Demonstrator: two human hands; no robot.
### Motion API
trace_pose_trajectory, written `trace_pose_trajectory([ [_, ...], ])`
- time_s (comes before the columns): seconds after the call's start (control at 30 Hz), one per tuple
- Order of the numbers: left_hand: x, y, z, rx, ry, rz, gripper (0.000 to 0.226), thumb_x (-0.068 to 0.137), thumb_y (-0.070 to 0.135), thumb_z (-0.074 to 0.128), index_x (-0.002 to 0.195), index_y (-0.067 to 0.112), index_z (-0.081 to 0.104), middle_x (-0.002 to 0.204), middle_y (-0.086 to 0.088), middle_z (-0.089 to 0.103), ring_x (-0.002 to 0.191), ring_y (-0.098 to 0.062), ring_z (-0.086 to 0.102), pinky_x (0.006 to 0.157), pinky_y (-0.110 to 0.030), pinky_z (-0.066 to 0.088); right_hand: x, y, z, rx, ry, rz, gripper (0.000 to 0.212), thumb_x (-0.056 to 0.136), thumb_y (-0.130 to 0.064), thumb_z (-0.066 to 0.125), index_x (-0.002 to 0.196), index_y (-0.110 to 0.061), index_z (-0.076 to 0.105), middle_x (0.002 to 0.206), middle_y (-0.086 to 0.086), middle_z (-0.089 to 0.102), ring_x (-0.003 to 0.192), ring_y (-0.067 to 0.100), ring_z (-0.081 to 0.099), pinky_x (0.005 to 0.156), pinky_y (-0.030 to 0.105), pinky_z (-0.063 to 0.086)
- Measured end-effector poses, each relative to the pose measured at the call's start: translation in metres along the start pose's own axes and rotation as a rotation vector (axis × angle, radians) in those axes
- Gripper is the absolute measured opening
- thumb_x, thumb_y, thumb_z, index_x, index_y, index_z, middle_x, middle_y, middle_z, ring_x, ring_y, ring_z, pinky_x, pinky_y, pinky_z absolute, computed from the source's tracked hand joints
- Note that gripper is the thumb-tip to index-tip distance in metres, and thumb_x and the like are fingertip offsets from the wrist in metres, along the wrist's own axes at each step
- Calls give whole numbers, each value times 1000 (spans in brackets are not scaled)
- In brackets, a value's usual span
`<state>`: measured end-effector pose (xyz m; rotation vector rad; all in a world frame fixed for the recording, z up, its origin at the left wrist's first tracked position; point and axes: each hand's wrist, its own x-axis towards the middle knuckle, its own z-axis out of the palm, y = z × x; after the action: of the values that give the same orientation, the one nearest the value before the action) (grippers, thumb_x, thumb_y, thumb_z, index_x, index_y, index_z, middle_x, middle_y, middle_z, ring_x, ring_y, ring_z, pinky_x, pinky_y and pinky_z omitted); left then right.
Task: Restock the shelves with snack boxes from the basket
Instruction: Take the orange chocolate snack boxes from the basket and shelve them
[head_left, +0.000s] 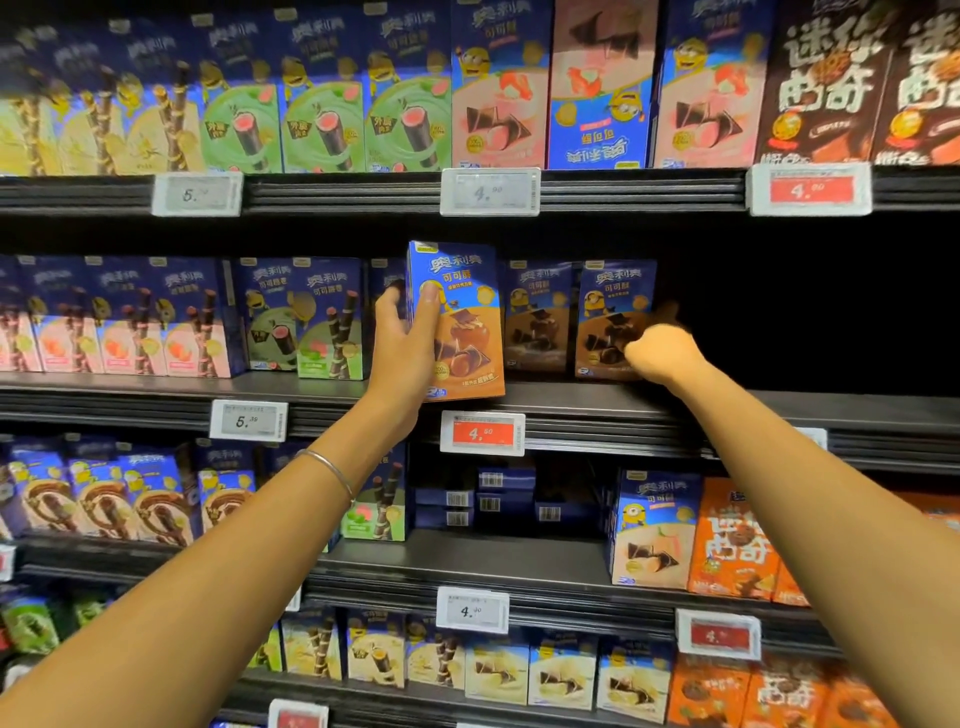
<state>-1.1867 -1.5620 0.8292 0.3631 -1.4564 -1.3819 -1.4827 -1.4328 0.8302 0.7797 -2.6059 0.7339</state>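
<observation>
Closest up is the left forearm (234, 561), coming in from the bottom left corner with a thin silver bangle (332, 470) near the wrist, and the right forearm (831, 493) doing the same from the bottom right. So the left hand (402, 338) has got a proper grip on a blue and brown chocolate snack box (462, 322): thumb flat across the front, the other fingers wrapped round the left edge. That box is upright, leaning just a touch, with its bottom edge at the front lip of the middle shelf (597, 400), right above the red price tag (482, 433) reading 4.50. It sits out in front of the row, nearer the camera than its neighbours. Behind and to its right stand two more of the same flavour, a second box (537, 317) and then an end box (613, 317), both set further back on the same shelf. The right hand (660, 353) is at the lower right corner of that end box with fingers curled in, but it's pretty blurry, so honestly can't tell if it's holding the box or just up against it. Right of there the shelf is just a dark gap (805, 312). One shelf up, one of the pink boxes (602, 88) is in upside down, lol.
</observation>
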Motion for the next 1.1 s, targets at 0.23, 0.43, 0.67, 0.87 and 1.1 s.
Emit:
trace_pose_trajectory([
  [0.23, -2, 4, 6, 17, -4, 13, 52, 108, 45, 52, 147, 12, 42, 105, 7, 76, 85, -5, 79, 60, -16, 58, 20, -11, 5, 26, -69, 27, 60, 100, -32, 54, 153, -11, 35, 151, 21, 41, 130, 41, 50, 106, 46, 45],
  [0.43, -1, 6, 9, 21, 3, 4, 57, 109, 46, 51, 153, 14, 36, 116, 1, 74, 84, -1, 78, 58, -15, 57, 28, -10, 11, 12, -25, -6, 61, 99, -37, 57, 151, -10, 39, 151, 23, 40, 132, 44, 49, 104, 45, 47],
  [0.67, 3, 6, 5, -1, 13, -8, 59, 108, 45, 53, 153, 9, 36, 106, 5, 75, 84, -5, 79, 59, -16, 58, 23, -15, 11, -15, 21, -83, 47, 100, -37, 54, 140, -13, 54, 143, 20, 52, 124, 42, 56, 99, 42, 49],
  [0.87, 5, 2, 1, -23, 13, -13, 58, 108, 44, 54, 150, 8, 38, 92, 13, 79, 84, -7, 80, 58, -17, 58, -14, -30, -9, 166, 160, 76, 66, 91, -42, 64, 145, -10, 46, 151, 22, 41, 136, 44, 42, 110, 48, 41],
  [1.1, 4, 2, -1, -56, -1, -27, 55, 109, 43, 53, 149, 9, 39, 85, 19, 79, 82, -6, 79, 58, -17, 58, -91, -100, -45, 833, 75, -120, 37, 90, -48, 64, 105, -14, 63, 107, 5, 67, 102, 26, 65, 88, 45, 56],
])
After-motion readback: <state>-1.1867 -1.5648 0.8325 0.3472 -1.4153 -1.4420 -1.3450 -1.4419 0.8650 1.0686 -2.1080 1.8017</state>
